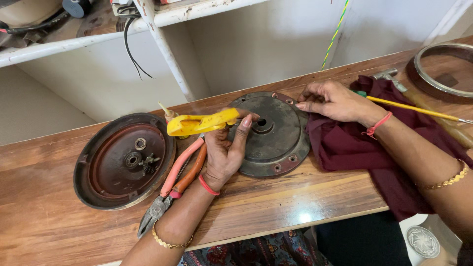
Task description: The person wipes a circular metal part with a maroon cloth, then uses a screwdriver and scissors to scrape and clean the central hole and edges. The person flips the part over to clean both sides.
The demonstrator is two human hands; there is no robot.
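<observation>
Holding a yellow oil can (pixel 199 123) pinched in the left hand (pixel 224 152), spout at the metal cover (pixel 271 135) hub; right hand (pixel 335 102) flat, fingers loose, steadies its rim.

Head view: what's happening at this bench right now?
A person sits at a wooden workbench. The left hand holds a yellow oil can with its tip pointing at the centre hole of a dark round metal cover. The right hand rests on that cover's far rim, beside a maroon cloth. Orange-handled pliers and a second, reddish round cover lie to the left.
</observation>
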